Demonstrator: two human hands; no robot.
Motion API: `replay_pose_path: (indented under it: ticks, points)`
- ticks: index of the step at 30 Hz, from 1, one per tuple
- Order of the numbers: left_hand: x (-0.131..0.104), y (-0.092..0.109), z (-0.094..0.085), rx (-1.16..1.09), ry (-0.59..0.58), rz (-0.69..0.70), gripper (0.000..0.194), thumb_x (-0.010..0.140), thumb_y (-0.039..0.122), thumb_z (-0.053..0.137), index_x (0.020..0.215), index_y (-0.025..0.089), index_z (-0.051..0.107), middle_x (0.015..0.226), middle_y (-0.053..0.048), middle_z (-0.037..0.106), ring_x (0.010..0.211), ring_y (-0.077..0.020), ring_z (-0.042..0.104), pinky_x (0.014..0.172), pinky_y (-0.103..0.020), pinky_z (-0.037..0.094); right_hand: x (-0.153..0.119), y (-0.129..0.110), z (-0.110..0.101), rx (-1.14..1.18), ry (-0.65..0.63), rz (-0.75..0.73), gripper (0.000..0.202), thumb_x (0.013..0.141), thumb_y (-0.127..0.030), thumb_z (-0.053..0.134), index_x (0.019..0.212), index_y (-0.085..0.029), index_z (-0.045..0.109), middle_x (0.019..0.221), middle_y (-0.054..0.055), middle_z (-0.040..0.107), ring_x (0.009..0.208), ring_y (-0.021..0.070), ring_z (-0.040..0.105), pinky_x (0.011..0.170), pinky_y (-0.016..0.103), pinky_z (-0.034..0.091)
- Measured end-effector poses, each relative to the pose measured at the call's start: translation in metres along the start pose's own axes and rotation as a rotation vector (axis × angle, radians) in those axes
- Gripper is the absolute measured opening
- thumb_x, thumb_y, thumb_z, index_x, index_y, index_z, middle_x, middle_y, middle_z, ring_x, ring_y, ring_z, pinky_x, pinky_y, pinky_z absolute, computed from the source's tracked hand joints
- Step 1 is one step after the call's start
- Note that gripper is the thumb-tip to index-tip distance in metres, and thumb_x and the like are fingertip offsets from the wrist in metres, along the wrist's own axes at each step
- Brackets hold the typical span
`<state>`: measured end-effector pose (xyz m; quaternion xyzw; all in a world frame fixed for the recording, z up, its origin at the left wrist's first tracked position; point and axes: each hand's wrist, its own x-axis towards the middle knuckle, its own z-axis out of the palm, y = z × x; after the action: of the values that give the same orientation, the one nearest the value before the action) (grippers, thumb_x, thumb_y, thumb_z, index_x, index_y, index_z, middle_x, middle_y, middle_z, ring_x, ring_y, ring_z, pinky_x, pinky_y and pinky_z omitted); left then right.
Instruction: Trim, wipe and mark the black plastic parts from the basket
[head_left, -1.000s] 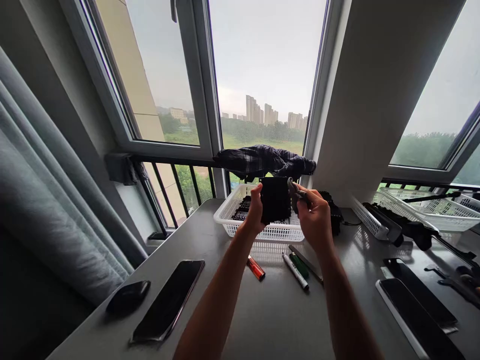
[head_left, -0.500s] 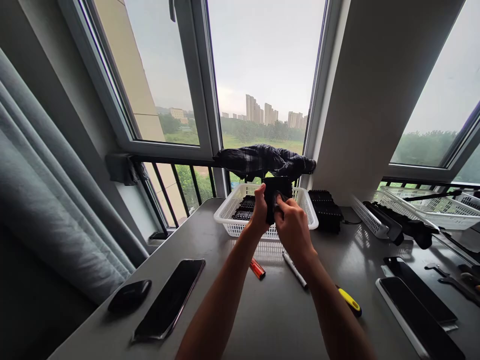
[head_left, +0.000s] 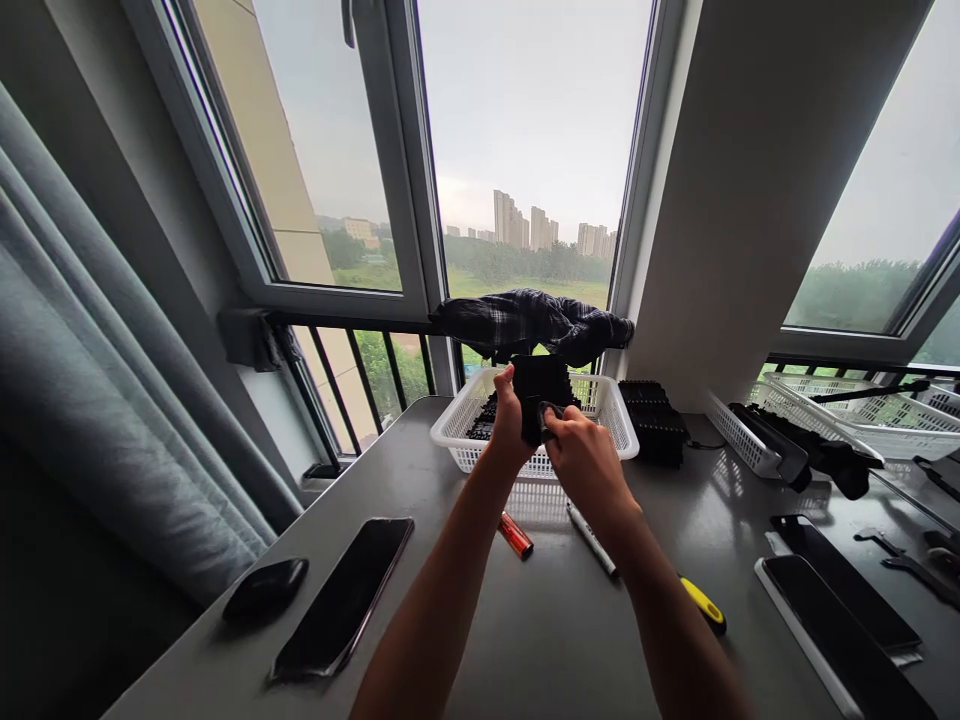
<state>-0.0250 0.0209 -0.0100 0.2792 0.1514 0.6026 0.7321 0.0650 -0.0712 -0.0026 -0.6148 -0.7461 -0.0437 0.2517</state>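
My left hand (head_left: 510,415) grips a black flat block (head_left: 541,378) by its left side, thumb pointing up, above the front of a white plastic basket (head_left: 622,425). Pinched in my right hand (head_left: 592,455) is a small dark grey thing (head_left: 549,412), perhaps a cloth, pressed against the block's lower face. Its exact kind is too dark to make out. Inside the basket, behind my left hand, lie black ridged parts (head_left: 480,425). To the basket's right stands a stack of similar black parts (head_left: 652,420).
On the grey table (head_left: 525,640) lie an orange-red tube (head_left: 516,536), a white marker (head_left: 592,540) and a yellow-handled tool (head_left: 703,605). A mouse (head_left: 266,590) and a phone (head_left: 345,600) are at left. More phones (head_left: 832,620), wrenches (head_left: 915,570) and white baskets (head_left: 862,410) occupy the right.
My right hand has slid slightly down along the block's face with the dark grey thing. My left hand has shifted a little left with the block, which now appears turned slightly.
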Motion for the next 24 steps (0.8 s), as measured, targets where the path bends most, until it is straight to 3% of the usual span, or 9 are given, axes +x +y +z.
replay_pose_path:
  ticks: [7,13,15,18,20,24]
  points:
    - [0.002,0.003,-0.008,0.036,-0.02,0.015,0.046,0.077,0.06,0.055,0.087,0.016,0.065,0.07,-0.004,0.068,0.076,-0.021,0.069,0.068,-0.027,0.053,-0.003,0.001,0.002,0.043,-0.006,-0.02,0.026,0.089,-0.016,0.045,0.083,-0.021,0.07,0.085,0.002,0.063,0.066,0.013,0.057,0.056,0.027,0.027]
    - [-0.001,-0.003,-0.006,0.086,-0.076,-0.041,0.046,0.081,0.057,0.051,0.088,0.015,0.066,0.073,-0.006,0.071,0.077,-0.0229,0.07,0.069,-0.03,0.055,0.005,0.02,-0.003,0.334,0.172,0.102,0.031,0.084,-0.019,0.043,0.058,-0.018,0.062,0.063,0.0,0.056,0.057,0.0126,0.048,0.055,0.026,0.028]
    - [-0.003,-0.005,-0.003,0.086,-0.086,-0.056,0.047,0.081,0.058,0.049,0.087,0.015,0.067,0.073,-0.006,0.071,0.077,-0.0236,0.07,0.068,-0.03,0.055,0.008,0.026,-0.007,0.516,0.318,0.117,0.029,0.084,-0.021,0.042,0.066,-0.018,0.065,0.066,0.001,0.059,0.062,0.0139,0.051,0.058,0.025,0.035]
    - [-0.007,-0.009,0.0,0.124,-0.082,-0.121,0.044,0.08,0.058,0.052,0.081,0.016,0.067,0.069,-0.006,0.071,0.076,-0.0247,0.07,0.063,-0.03,0.054,0.011,0.028,-0.007,0.706,0.47,0.104,0.031,0.083,-0.022,0.044,0.094,-0.018,0.072,0.088,0.004,0.067,0.078,0.017,0.059,0.072,0.027,0.045]
    - [-0.01,-0.014,0.001,0.16,-0.078,-0.165,0.043,0.079,0.058,0.054,0.074,0.017,0.065,0.065,-0.007,0.069,0.075,-0.0257,0.07,0.058,-0.028,0.053,0.013,0.023,-0.003,0.764,0.46,0.081,0.038,0.081,-0.021,0.046,0.11,-0.019,0.071,0.099,0.005,0.068,0.088,0.0187,0.062,0.08,0.03,0.048]
    - [-0.012,-0.021,0.0,0.186,-0.081,-0.205,0.045,0.077,0.061,0.055,0.062,0.019,0.059,0.057,-0.006,0.064,0.074,-0.0264,0.069,0.051,-0.027,0.05,0.013,0.012,0.007,0.828,0.417,0.064,0.044,0.082,-0.02,0.047,0.12,-0.018,0.068,0.102,0.007,0.069,0.09,0.0196,0.064,0.083,0.031,0.049]
